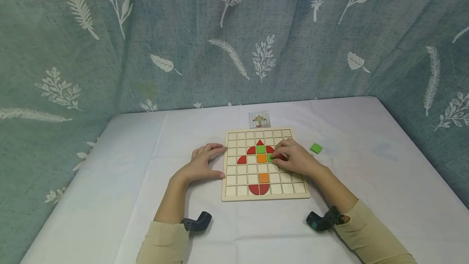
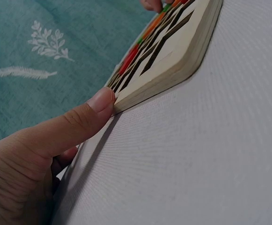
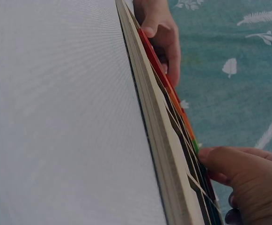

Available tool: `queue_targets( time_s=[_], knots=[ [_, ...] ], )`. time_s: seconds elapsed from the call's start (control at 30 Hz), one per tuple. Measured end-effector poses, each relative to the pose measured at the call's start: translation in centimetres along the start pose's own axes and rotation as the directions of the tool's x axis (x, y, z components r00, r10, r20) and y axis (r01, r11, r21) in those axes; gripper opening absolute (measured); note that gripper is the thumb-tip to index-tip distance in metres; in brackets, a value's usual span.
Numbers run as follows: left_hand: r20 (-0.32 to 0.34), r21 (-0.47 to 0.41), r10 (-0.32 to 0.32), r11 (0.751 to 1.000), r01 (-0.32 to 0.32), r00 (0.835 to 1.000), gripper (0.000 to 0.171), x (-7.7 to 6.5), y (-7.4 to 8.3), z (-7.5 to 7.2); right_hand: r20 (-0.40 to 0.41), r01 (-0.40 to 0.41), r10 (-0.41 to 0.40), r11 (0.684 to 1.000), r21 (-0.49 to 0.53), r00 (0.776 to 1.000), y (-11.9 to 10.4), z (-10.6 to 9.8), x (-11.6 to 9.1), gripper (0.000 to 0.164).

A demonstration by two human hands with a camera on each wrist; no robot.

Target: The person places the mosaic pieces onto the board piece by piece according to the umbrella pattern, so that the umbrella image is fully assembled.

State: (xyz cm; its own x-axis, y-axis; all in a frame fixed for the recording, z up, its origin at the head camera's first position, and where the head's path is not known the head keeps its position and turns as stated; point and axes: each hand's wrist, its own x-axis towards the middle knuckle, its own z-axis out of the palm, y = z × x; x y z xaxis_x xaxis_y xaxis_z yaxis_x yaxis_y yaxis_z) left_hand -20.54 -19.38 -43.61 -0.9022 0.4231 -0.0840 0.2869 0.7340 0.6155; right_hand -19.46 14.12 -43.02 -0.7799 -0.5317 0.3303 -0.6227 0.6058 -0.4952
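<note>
A wooden grid board (image 1: 265,199) lies flat on the white-covered table, with red, orange and green pieces set in its squares. My left hand (image 1: 200,163) rests at the board's left edge, thumb and fingertips touching the rim; the left wrist view shows the thumb (image 2: 100,101) against a corner. With thumb and fingers, my right hand (image 1: 296,159) pinches a green square tile (image 1: 270,157) at the board, right of an orange square (image 1: 261,158). Part of that tile is hidden by the fingers. Red quarter-round pieces (image 1: 242,159) and a red triangle (image 1: 259,142) sit around them.
Beyond the board lies a small pattern card (image 1: 259,119) with a coloured figure on a grid. Another green square tile (image 1: 316,148) is loose on the table, right of the board. A leaf-patterned curtain (image 1: 205,52) hangs behind the table.
</note>
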Motion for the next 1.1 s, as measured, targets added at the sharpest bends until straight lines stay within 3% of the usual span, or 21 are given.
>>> queue_targets(
  time_s=[0.4,0.63,1.1],
  knots=[
    [0.008,-0.015,0.028,0.999,-0.028,1.0,0.088,-0.2,0.0,-0.1,-0.03,-0.03,0.034,0.992,0.121,0.999,0.6,-0.2,0.0,0.012],
    [0.002,-0.006,0.016,1.0,-0.016,1.0,0.088,-0.1,0.2,-0.1,0.005,-0.102,0.103,0.976,0.193,0.995,0.9,-1.0,-0.1,0.017],
    [0.004,0.002,0.016,1.0,-0.016,1.0,0.089,-0.2,0.0,0.0,0.077,-0.212,0.199,0.947,0.241,0.977,1.9,-3.2,-0.9,0.025]
  ],
)
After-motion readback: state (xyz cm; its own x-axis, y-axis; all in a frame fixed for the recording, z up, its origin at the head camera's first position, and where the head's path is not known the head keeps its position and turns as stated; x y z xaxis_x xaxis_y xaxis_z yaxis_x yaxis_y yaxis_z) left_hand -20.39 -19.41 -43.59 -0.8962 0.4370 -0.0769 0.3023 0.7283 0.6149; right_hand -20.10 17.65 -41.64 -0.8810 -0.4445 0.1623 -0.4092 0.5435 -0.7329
